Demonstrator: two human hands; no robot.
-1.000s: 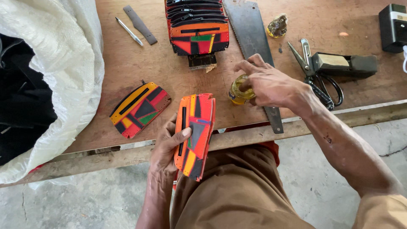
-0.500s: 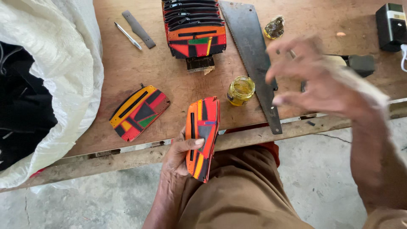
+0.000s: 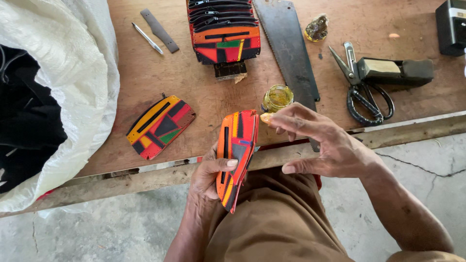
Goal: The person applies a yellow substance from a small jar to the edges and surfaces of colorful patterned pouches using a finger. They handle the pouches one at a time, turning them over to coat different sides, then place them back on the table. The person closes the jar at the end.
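Note:
My left hand [image 3: 208, 172] grips a colourful patchwork pouch [image 3: 236, 154] in orange, red and black, held upright over my lap at the bench edge. My right hand [image 3: 320, 143] hovers beside the pouch's top edge with fingers spread; its fingertip carries a dab of yellowish paste that touches the pouch's upper right rim. A small open jar of yellow paste [image 3: 277, 97] stands on the wooden bench [image 3: 204, 111] just behind my right hand. A second patchwork pouch [image 3: 160, 126] lies flat on the bench to the left.
A stack of similar pouches [image 3: 224, 31] stands at the back. A hand saw [image 3: 287, 46], black scissors [image 3: 363, 92], a dark block [image 3: 395, 69], a metal strip [image 3: 159, 30] and a pen-like tool [image 3: 148, 38] lie around. A white sack [image 3: 68, 92] fills the left.
My right hand left the jar, lifted, then came down to the pouch's top edge with paste on a finger. My left hand turned the pouch more upright.

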